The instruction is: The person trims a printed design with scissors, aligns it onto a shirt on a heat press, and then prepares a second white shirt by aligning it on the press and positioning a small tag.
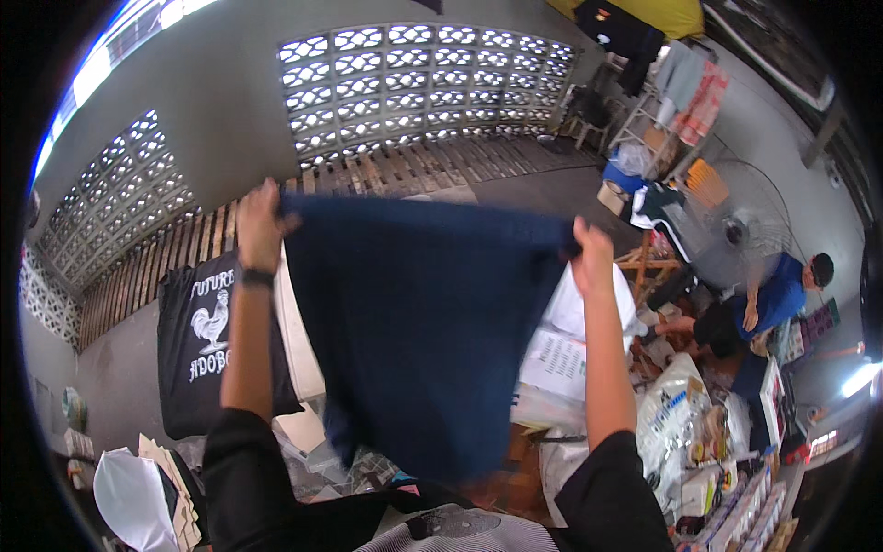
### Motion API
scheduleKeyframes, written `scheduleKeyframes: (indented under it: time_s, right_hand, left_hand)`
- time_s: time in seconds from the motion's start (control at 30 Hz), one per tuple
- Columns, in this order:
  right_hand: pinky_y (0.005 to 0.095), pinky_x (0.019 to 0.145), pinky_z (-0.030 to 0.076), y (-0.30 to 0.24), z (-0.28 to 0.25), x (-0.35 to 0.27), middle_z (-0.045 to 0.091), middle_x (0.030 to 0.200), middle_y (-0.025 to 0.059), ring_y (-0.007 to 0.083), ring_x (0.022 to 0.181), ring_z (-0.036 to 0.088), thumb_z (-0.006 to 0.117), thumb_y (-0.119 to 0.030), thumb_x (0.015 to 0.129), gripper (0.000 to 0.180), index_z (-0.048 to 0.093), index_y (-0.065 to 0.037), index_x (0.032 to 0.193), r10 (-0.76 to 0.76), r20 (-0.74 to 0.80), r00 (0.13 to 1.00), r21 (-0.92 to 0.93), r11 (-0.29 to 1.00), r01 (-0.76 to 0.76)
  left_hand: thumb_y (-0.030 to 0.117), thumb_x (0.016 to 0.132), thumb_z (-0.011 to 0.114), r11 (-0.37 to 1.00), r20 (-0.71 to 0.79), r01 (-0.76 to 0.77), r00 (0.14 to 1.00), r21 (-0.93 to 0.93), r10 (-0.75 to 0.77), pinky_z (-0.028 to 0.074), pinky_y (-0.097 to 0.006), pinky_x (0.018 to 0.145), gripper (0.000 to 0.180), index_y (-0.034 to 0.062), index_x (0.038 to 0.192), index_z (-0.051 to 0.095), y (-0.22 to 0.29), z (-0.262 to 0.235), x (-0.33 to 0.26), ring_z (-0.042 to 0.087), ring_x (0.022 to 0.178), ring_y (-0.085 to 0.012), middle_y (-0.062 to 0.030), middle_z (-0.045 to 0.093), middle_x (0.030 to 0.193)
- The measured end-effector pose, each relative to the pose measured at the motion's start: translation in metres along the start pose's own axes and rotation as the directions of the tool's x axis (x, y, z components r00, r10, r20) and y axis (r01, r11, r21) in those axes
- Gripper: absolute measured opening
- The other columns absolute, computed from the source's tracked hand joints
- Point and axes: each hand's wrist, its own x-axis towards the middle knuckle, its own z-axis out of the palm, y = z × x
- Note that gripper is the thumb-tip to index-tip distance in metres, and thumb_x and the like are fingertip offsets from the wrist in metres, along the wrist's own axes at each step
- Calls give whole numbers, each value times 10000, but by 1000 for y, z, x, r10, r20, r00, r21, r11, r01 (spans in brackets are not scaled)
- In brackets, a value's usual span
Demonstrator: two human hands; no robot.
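The left hand and right hand each pinch an upper corner of a dark blue cloth, presumably so its weight draws it open; it hangs raised between the forearms and blocks much of the view behind. A black printed shirt lies to the left, white sheets to the right, with a co-worker in blue farther right.

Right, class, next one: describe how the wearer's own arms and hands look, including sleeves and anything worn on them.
The left sleeve and right sleeve are both short, loose and black. A narrow dark band circles the left wrist; none shows on the right. The left hand and right hand are ungloved, with five-fingered human shapes.
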Motion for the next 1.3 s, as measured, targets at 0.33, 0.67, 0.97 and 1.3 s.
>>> scheduleKeyframes:
  time_s: [0.33, 0.67, 0.97, 1.3]
  right_hand:
    - [255, 489, 457, 16, 173, 90, 641, 814, -4, 77, 643, 583, 629, -304, 948, 228, 638, -78, 919, -26, 210, 977, -108, 993, 49]
    - [232, 544, 448, 239, 111, 51, 650, 780, -42, 53, 636, 569, 701, -310, 900, 253, 693, -64, 957, 456, 94, 885, -486, 797, -359]
    - [232, 437, 380, 364, 7, -40, 589, 667, -43, 61, 514, 505, 699, -253, 905, 175, 697, -79, 892, 587, -205, 783, -676, 493, -547]
    - [256, 576, 471, 363, -91, -145, 655, 723, 27, 94, 641, 589, 650, -260, 930, 273, 678, 11, 948, 433, -155, 888, -705, 582, -406]
  left_hand:
    - [159, 1008, 528, 992, -359, 81, 927, -92, -109, 484, -267, 725, 268, -60, 1148, 594, -109, -87, 50, 563, 856, -125, -73, 603, 920]
    - [256, 1003, 560, 139, 289, 778, 384, -613, -877, 508, -225, 477, 233, 65, 896, 639, -91, 56, -280, 495, 655, -33, 59, 517, 755]
    - [215, 965, 618, -49, 408, 920, 124, -390, -905, 444, -238, 416, 237, -11, 895, 635, -36, 84, -428, 526, 519, -61, -13, 592, 664]
    - [372, 982, 541, -299, 366, 946, -236, -126, -900, 451, -278, 395, 350, 55, 1129, 558, 5, 62, -488, 585, 518, -174, -93, 621, 817]
